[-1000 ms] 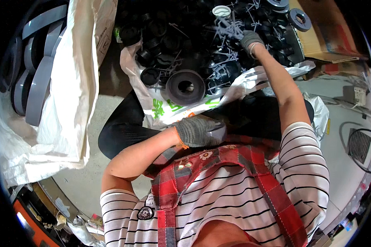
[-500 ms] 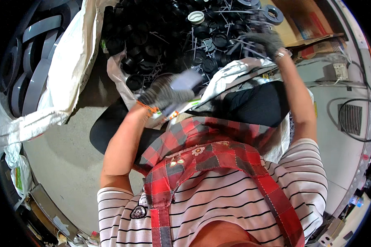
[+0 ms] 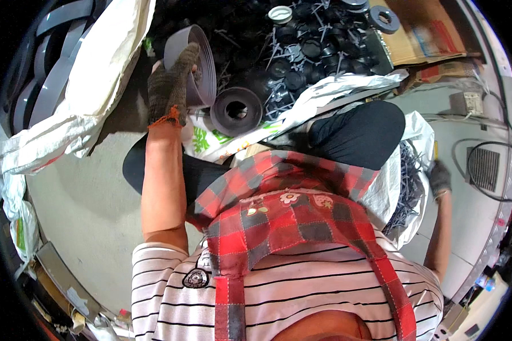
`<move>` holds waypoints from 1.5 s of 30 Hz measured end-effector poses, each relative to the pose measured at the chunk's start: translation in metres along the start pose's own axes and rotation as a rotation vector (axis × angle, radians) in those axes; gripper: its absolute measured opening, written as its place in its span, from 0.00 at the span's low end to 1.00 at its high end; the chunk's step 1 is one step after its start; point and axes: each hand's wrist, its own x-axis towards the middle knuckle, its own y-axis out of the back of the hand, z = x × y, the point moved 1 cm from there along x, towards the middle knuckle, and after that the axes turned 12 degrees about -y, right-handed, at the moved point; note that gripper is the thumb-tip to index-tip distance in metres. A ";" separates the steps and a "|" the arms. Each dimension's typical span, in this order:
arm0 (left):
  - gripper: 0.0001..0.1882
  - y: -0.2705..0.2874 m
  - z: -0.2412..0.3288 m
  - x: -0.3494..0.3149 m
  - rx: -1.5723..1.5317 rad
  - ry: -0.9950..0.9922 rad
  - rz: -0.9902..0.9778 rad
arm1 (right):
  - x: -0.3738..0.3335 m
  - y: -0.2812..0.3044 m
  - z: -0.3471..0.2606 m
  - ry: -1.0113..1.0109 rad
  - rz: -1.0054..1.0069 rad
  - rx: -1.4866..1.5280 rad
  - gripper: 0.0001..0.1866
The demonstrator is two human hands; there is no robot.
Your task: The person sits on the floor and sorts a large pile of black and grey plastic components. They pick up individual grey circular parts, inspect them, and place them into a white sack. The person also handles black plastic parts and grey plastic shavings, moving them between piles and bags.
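Observation:
My left hand (image 3: pixel 169 91), in a dark grey knit glove, grips a wide grey plastic ring (image 3: pixel 209 71) by its wall. The ring is tilted on its side, with ridges along its rim. Just right of it, a dark grey round part with a central hole (image 3: pixel 217 113) rests at the near edge of the black caps (image 3: pixel 312 49). Far to the right, my gloved right hand (image 3: pixel 440 178) is beside a white bag (image 3: pixel 418 128) containing thin grey plastic sprues (image 3: pixel 405 190). Its fingers are too small and dark to make out.
Thin grey sprues lie among the caps, with a white cap (image 3: pixel 280 14) and a grey ring (image 3: pixel 384 20) on top. A cardboard box (image 3: pixel 418 34) stands at the far right. Large grey rings (image 3: pixel 57 102) fill a white sack (image 3: pixel 105 57) on the left. A cable (image 3: pixel 489 193) loops at right.
My left hand has moved left and now holds the grey ring upright on its side. My right hand has left the caps and sprues and swung down right to the white bag.

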 end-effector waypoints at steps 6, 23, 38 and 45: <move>0.27 0.012 -0.005 0.012 -0.010 0.015 0.107 | -0.004 0.062 -0.266 1.001 0.235 0.613 0.15; 0.17 0.012 -0.022 0.021 -0.088 0.118 0.134 | -0.029 -0.062 -0.664 0.955 -0.362 0.231 0.60; 0.19 0.008 -0.024 0.030 -0.109 0.063 0.138 | -0.022 -0.127 -0.657 1.125 -0.328 0.265 0.31; 0.19 0.014 -0.031 0.033 -0.086 0.103 0.107 | 0.037 -0.119 -0.574 1.087 -0.020 0.056 0.17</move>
